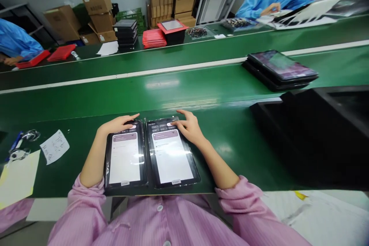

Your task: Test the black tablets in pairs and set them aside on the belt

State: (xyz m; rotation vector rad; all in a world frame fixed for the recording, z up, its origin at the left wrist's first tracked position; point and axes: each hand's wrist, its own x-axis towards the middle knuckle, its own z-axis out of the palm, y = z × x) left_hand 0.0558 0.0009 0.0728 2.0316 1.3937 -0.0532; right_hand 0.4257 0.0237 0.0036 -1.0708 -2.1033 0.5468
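Head view: left hand (117,125) and right hand (188,127), fingers open, partly hide two black tablets (125,157).

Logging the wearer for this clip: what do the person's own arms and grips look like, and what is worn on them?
A pink, finely striped smock with white round buttons, its loose sleeves ending partway along the forearms. The left grip and right grip are bare hands, with no gloves or rings showing.

Left hand (117,125) hides tablet's (125,157) top-left corner; screen text (124,157) too small to read.
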